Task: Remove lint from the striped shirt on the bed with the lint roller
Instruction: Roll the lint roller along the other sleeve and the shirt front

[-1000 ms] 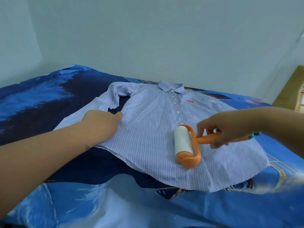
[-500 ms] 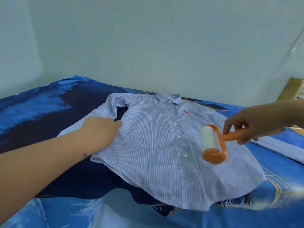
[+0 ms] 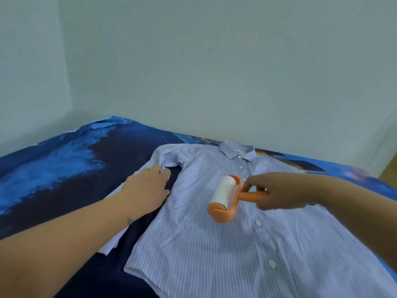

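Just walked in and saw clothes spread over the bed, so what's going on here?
A person is cleaning lint off a striped shirt laid flat, buttons up, on the blue bed cover. The right hand grips the orange handle of a lint roller, whose white roll sits on the shirt's chest beside the button line. The left hand rests flat on the near sleeve, holding the fabric down.

A pale lilac-blue ground crossed by fine white stripes is shown on the striped shirt (image 3: 214,250), and white buttons (image 3: 272,264) are set down its front. An orange frame and handle with a white roll are seen on the lint roller (image 3: 225,195). The bed sheet (image 3: 64,168) is printed in deep navy with bright blue, cloud-like patches. The wall (image 3: 214,72) is painted pale grey-green
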{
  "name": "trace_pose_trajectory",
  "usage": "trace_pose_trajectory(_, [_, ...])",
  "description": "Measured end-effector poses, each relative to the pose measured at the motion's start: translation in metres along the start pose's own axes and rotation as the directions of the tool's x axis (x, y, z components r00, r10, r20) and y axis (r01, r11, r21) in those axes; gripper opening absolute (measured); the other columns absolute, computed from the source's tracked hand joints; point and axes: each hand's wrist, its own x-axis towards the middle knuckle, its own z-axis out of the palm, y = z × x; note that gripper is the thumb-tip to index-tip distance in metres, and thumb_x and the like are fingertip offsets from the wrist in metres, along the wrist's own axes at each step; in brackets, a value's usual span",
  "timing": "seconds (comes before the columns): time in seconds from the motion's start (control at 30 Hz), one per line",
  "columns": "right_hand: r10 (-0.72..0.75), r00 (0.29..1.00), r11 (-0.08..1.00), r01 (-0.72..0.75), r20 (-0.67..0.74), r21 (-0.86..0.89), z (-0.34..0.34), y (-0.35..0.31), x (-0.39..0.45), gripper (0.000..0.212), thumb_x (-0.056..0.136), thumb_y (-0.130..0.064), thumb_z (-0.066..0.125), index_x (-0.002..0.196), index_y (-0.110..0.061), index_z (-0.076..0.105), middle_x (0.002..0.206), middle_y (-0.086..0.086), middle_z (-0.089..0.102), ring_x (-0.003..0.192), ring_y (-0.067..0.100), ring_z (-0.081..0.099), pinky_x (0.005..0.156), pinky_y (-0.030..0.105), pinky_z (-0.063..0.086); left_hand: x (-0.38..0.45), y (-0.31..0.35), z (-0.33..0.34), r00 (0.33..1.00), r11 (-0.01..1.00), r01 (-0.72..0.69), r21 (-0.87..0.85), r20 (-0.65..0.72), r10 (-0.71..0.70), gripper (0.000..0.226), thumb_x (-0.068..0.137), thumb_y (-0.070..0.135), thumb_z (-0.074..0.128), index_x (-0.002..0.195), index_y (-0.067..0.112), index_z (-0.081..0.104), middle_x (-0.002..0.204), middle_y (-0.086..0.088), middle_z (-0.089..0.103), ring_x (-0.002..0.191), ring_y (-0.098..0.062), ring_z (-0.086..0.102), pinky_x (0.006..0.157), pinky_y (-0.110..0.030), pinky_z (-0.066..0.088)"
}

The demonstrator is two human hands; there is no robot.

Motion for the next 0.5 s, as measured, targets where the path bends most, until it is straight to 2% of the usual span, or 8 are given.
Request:
trace_pose_trajectory(0.1, [0.009,0.998,1.0,-0.009,-0.058,-0.003,0.001,-0.002,0.03,0.018,0.089,-0.026,0.052,0.106,-0.033,0.054,0.07,-0.01,0.053,0.051,0.002,0.043,0.048,0.014,0.031,0.012,-0.009,0.006,0.995,0.995,0.095,-0.02,0.039,-0.094,0.051,0.087,0.055,0.049,0.122,0.02,0.039,0.116,-0.001,0.043,0.106,-0.021,0.046,0.074,-0.035,0.049])
trace_pose_trajectory(0.17, [0.02,0.998,1.0,-0.019,-0.067,0.022,0.0,-0.004,0.047,0.018,0.089,-0.024,0.051,0.107,-0.027,0.056,0.069,-0.01,0.051,0.049,0.003,0.042,0.045,0.014,0.029,0.016,-0.019,0.009,0.984,0.986,0.158,-0.057,0.089,-0.152,0.053,0.086,0.056,0.051,0.12,0.017,0.038,0.113,-0.003,0.04,0.105,-0.023,0.043,0.074,-0.035,0.048])
trace_pose_trajectory(0.27, [0.019,0.994,0.996,-0.01,-0.106,0.085,-0.002,-0.006,0.072,0.019,0.088,-0.022,0.052,0.106,-0.022,0.058,0.076,-0.005,0.058,0.058,0.008,0.052,0.052,0.019,0.038,0.019,-0.036,0.012,0.964,0.968,0.206,-0.143,0.2,-0.175,0.04,0.087,0.05,0.053,0.107,0.016,0.044,0.108,-0.003,0.041,0.098,-0.025,0.046,0.081,-0.04,0.05])
trace_pose_trajectory(0.33, [0.011,0.991,0.991,0.006,-0.13,0.134,-0.001,-0.008,0.09,0.012,0.09,-0.022,0.052,0.1,-0.026,0.056,0.078,-0.006,0.062,0.062,0.006,0.059,0.054,0.018,0.041,0.021,-0.048,0.013,0.966,0.958,0.201,-0.205,0.206,-0.158,0.024,0.091,0.042,0.05,0.092,0.018,0.049,0.102,-0.004,0.047,0.089,-0.024,0.051,0.082,-0.043,0.05])
trace_pose_trajectory(0.4, [0.016,0.988,0.983,0.013,-0.155,0.183,-0.002,-0.012,0.104,0.005,0.091,-0.023,0.052,0.095,-0.027,0.054,0.075,-0.005,0.062,0.061,0.004,0.062,0.053,0.017,0.04,0.021,-0.06,0.01,0.975,0.927,0.199,-0.317,0.16,-0.155,0.025,0.093,0.039,0.05,0.079,0.018,0.048,0.087,0.0,0.051,0.073,-0.02,0.051,0.071,-0.036,0.048])
trace_pose_trajectory(0.5, [0.058,0.974,0.959,0.007,-0.22,0.283,-0.002,-0.018,0.123,0.006,0.09,-0.025,0.054,0.095,-0.026,0.055,0.066,-0.005,0.062,0.049,0.0,0.057,0.047,0.015,0.038,0.02,-0.078,0.002,0.978,0.863,0.207,-0.461,0.116,-0.173,0.024,0.09,0.04,0.055,0.077,0.02,0.052,0.07,0.007,0.055,0.059,-0.01,0.048,0.055,-0.027,0.037])
